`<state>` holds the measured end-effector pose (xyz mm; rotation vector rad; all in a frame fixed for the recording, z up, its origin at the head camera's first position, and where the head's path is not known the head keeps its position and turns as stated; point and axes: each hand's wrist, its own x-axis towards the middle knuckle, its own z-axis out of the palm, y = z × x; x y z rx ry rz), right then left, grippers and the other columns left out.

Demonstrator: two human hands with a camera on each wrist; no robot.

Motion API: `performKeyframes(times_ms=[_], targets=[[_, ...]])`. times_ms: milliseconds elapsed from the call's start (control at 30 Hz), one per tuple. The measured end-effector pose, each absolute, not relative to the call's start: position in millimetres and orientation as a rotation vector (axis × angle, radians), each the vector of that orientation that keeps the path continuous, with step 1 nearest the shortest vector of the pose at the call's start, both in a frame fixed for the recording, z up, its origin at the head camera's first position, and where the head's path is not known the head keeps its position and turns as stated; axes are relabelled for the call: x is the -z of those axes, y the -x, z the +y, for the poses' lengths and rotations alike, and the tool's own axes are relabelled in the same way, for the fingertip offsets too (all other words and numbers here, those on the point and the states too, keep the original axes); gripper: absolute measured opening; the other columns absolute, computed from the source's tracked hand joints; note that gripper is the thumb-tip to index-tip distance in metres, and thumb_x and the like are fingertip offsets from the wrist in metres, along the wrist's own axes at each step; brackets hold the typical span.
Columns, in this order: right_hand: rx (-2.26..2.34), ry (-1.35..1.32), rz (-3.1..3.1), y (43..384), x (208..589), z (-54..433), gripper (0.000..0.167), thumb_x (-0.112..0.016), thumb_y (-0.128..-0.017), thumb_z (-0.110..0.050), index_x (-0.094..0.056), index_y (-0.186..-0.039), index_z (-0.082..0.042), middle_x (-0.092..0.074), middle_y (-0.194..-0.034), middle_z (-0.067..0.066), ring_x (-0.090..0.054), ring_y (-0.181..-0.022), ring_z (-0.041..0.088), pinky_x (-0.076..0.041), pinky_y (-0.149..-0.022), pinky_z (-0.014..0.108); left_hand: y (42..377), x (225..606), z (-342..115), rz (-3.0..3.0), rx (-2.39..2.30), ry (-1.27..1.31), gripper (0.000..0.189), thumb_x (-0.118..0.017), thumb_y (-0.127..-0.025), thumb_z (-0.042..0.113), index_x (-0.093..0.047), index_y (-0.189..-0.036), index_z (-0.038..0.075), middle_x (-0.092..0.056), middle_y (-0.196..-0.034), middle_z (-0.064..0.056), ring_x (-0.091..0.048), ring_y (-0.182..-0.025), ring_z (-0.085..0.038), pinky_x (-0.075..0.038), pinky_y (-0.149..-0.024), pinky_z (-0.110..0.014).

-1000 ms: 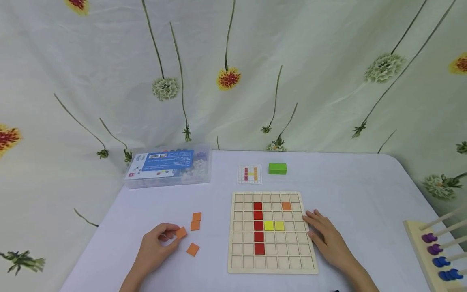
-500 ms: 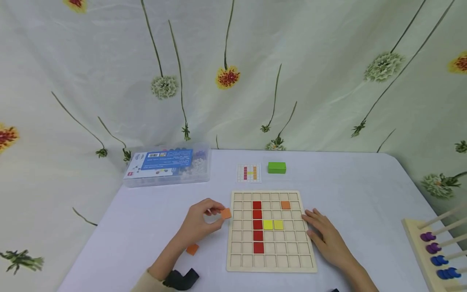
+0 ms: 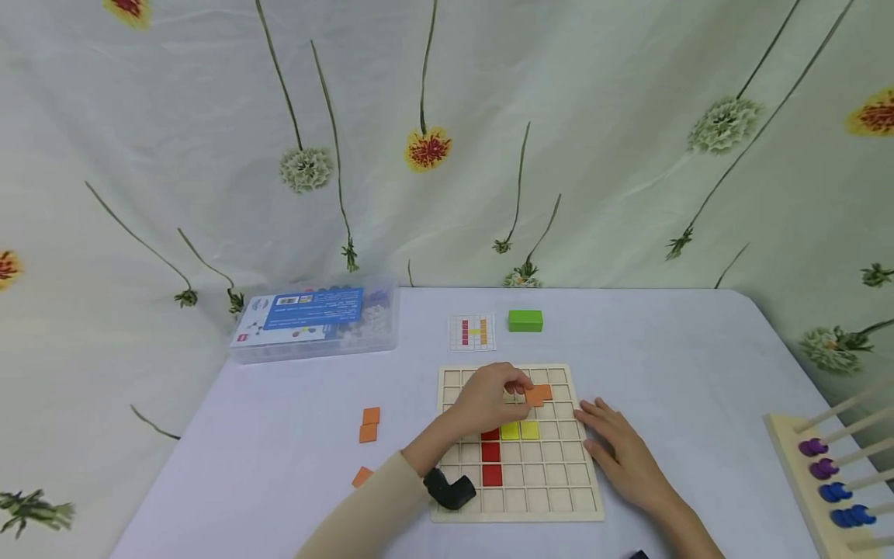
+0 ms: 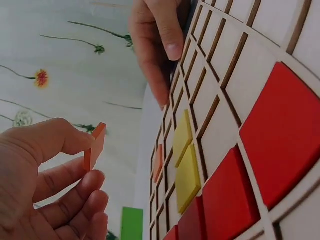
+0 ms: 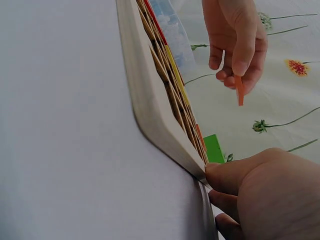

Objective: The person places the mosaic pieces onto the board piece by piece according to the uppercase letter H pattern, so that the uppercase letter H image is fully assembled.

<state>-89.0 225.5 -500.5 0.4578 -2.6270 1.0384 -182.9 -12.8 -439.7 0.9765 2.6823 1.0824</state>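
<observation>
My left hand (image 3: 489, 400) pinches a square orange tile (image 4: 97, 145) between thumb and fingers. It is above the far part of a wooden grid board (image 3: 541, 497), and the left wrist view shows the tile clear of the surface. Another orange tile (image 4: 158, 164) lies in a square, partly overlapped by the held one in the head view. Red tiles (image 3: 492, 474) form a column, its upper part hidden behind my left hand. Two yellow tiles (image 3: 520, 431) sit beside them. My right hand (image 3: 625, 458) rests at the board's right edge, thumb and fingers touching it.
Loose orange tiles (image 3: 369, 432) lie left of the board. Behind it are a small pattern card (image 3: 472, 332) and a green block (image 3: 525, 321). A clear plastic case (image 3: 314, 322) stands at the back left, and a wooden bead rack (image 3: 817, 481) at the right.
My left hand has carried the orange tile from beside the loose tiles rightward, over the board to near the placed orange tile. My right hand has stayed at the board's edge.
</observation>
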Motion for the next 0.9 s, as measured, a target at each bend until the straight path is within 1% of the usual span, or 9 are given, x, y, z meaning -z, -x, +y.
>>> performKeyframes(times_ms=[133, 267, 433, 700, 833, 900], targets=[[-1.035, -0.458, -2.632, 89, 500, 225, 0.04, -0.065, -0.089, -0.004, -0.062, -0.128, -0.005, -0.056, -0.138, 0.018, -0.04, -0.132, 0.049, -0.001, -0.11, 0.002, 186, 446, 2, 2.693, -0.976, -0.956, 0.021, -0.076, -0.081, 0.021, -0.073, -0.1, 0.012, -0.066, -0.087, 0.003, -0.054, -0.078, -0.006, -0.042, -0.071, -0.016], [-1.037, -0.459, -2.635, 89, 499, 225, 0.04, -0.065, -0.089, -0.004, -0.062, -0.128, -0.005, -0.056, -0.138, 0.018, -0.04, -0.132, 0.049, -0.001, -0.109, 0.002, 188, 450, 10, 2.692, -0.905, -0.939, 0.022, -0.077, -0.082, 0.025, -0.074, -0.099, 0.012, -0.066, -0.086, 0.006, -0.051, -0.075, -0.002, -0.042, -0.07, -0.015], [-1.045, -0.458, -2.638, 89, 499, 225, 0.04, -0.065, -0.089, -0.005, -0.062, -0.128, -0.005, -0.056, -0.138, 0.018, -0.04, -0.133, 0.049, -0.001, -0.109, 0.002, 189, 454, 15, 2.698, -0.816, -0.931, 0.018, -0.076, -0.081, 0.022, -0.074, -0.095, 0.012, -0.062, -0.08, 0.009, -0.05, -0.072, -0.002, -0.041, -0.066, -0.015], [-1.036, -0.447, -2.64, 89, 499, 225, 0.041, -0.066, -0.088, -0.004, -0.062, -0.129, -0.005, -0.056, -0.138, 0.018, -0.04, -0.132, 0.048, -0.001, -0.109, 0.002, 187, 456, 21, 2.744, -0.711, -0.94, 0.016, -0.074, -0.077, 0.016, -0.075, -0.093, 0.012, -0.06, -0.079, 0.008, -0.049, -0.073, -0.006, -0.04, -0.065, -0.017], [-1.041, -0.447, -2.637, 89, 499, 224, 0.041, -0.066, -0.088, -0.004, -0.062, -0.129, -0.004, -0.057, -0.138, 0.018, -0.04, -0.132, 0.048, -0.001, -0.109, 0.002, 185, 457, 21, 2.784, -0.66, -0.957, 0.016, -0.075, -0.079, 0.018, -0.075, -0.094, 0.013, -0.059, -0.078, 0.008, -0.048, -0.073, -0.006, -0.039, -0.063, -0.017], [-1.04, -0.449, -2.636, 89, 499, 224, 0.041, -0.066, -0.088, -0.004, -0.062, -0.129, -0.004, -0.057, -0.138, 0.018, -0.041, -0.132, 0.049, -0.001, -0.109, 0.002, 185, 456, 18, 2.815, -0.635, -0.982, 0.02, -0.075, -0.079, 0.019, -0.075, -0.098, 0.013, -0.059, -0.078, 0.008, -0.047, -0.074, -0.006, -0.038, -0.062, -0.017]])
